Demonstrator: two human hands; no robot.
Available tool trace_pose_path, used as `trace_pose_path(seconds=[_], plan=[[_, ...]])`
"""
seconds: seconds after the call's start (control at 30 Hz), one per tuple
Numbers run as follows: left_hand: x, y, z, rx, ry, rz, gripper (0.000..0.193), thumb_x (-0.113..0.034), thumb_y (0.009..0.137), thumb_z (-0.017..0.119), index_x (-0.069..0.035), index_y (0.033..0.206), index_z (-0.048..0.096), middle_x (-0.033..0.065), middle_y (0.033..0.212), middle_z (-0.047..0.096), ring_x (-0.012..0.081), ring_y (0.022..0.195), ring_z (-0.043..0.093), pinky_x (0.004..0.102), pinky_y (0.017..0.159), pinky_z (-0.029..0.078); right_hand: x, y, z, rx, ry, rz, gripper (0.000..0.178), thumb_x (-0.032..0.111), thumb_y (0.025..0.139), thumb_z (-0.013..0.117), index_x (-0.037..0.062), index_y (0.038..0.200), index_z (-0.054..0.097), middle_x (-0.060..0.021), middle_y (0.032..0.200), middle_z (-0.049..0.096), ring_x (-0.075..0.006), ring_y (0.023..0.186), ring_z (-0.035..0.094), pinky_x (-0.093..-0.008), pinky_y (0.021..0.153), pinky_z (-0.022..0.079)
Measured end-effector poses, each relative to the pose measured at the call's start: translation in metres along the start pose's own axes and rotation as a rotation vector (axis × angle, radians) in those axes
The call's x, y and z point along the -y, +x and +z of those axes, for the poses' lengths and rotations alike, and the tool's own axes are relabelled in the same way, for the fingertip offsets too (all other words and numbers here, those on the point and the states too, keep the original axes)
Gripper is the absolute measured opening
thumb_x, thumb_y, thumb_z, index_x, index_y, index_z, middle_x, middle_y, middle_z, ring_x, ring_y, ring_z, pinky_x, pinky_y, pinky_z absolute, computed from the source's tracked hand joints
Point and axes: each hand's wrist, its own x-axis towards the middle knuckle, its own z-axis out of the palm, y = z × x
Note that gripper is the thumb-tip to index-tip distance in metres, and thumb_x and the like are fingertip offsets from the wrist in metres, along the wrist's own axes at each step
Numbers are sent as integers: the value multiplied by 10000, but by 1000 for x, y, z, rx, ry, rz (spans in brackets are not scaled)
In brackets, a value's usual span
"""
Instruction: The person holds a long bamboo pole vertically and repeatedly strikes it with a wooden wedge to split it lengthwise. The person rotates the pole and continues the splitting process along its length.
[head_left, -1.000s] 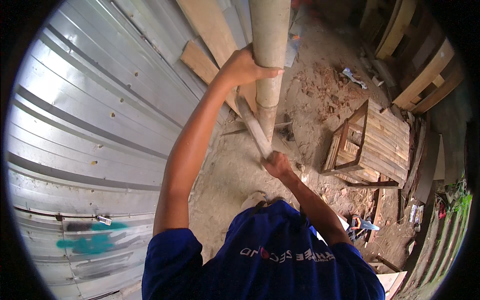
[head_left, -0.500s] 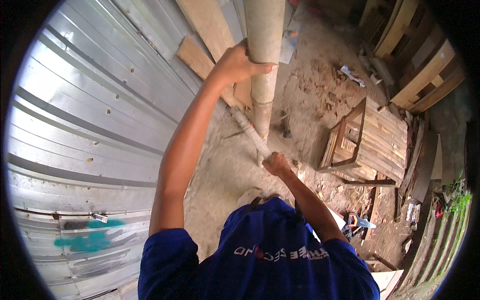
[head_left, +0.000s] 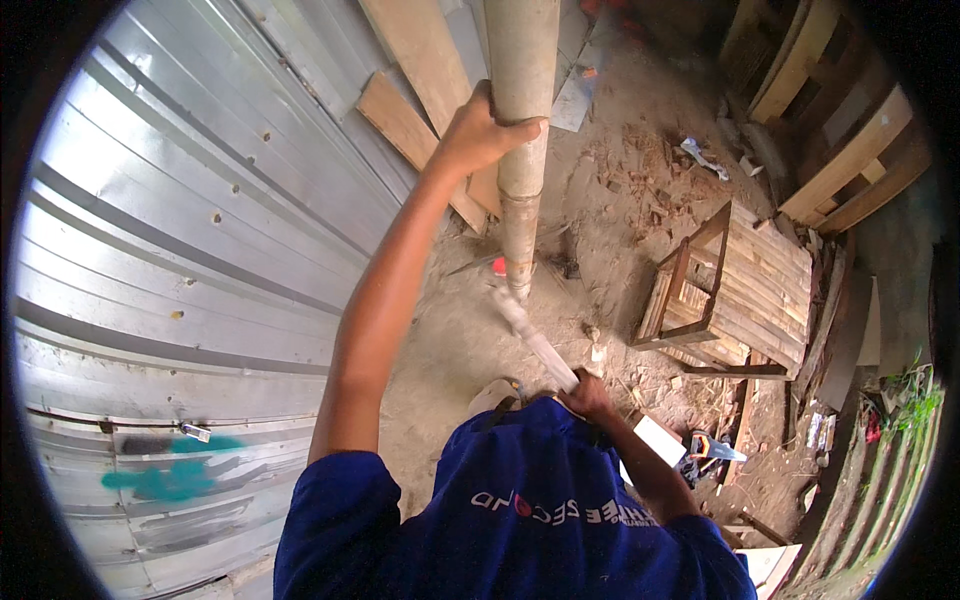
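Observation:
A thick, pale bamboo pole (head_left: 523, 160) with ringed joints stands in front of me, its lower end near the ground. My left hand (head_left: 482, 130) grips it high up, thumb across the front and fingers hidden behind. Low and close to my body, my right hand (head_left: 590, 395) is closed round one end of a long, pale, blade-like tool (head_left: 543, 352). Motion blurs this tool, so its exact kind is unclear. Its far end lies beside the pole's foot; whether they touch I cannot tell. A small red thing (head_left: 499, 266) shows just left of the pole's base.
Corrugated metal sheeting (head_left: 200, 270) walls my left side, with wooden planks (head_left: 415, 60) leaning at its far end. To the right sits a slatted wooden crate (head_left: 755, 290). A handsaw (head_left: 715, 447) lies near a white board (head_left: 655, 450). Rubble (head_left: 650, 190) litters the dirt floor.
My right hand has drawn the long tool back toward my body and to the right, away from the leaning planks. My left hand keeps its hold on the pole.

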Motion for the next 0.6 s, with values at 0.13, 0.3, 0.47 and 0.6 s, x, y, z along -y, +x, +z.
trace_pose_path(seconds=[0.13,0.3,0.47,0.6], plan=[[14,-15,18,-175,-165,26,767,-391,749,806,81,1241,455,243,1083,649,293,1029,661,385,858,536,-2,-29,-20,-286,77,89,605,350,773,752,-69,1172,577,-263,935,692,-409,913,688,-472,827,537],[8,-39,29,-245,-319,1,701,-324,783,798,78,1235,443,196,1066,639,234,965,652,356,812,535,63,46,-56,-724,706,-329,535,87,754,716,-76,1217,506,-156,995,667,-192,929,625,-346,832,514],[-1,-56,31,-341,-301,60,673,-288,789,803,74,1225,440,176,1072,627,199,940,639,327,797,529,71,92,-34,-375,513,-119,456,144,775,722,-69,1149,571,-147,904,674,-185,831,633,-326,744,518],[1,-68,17,-320,-386,31,687,-302,801,798,66,1245,425,159,1075,611,200,956,630,349,814,533,48,88,-14,-393,226,73,546,297,765,721,-46,1168,591,-234,858,703,-392,804,699,-445,730,549]])
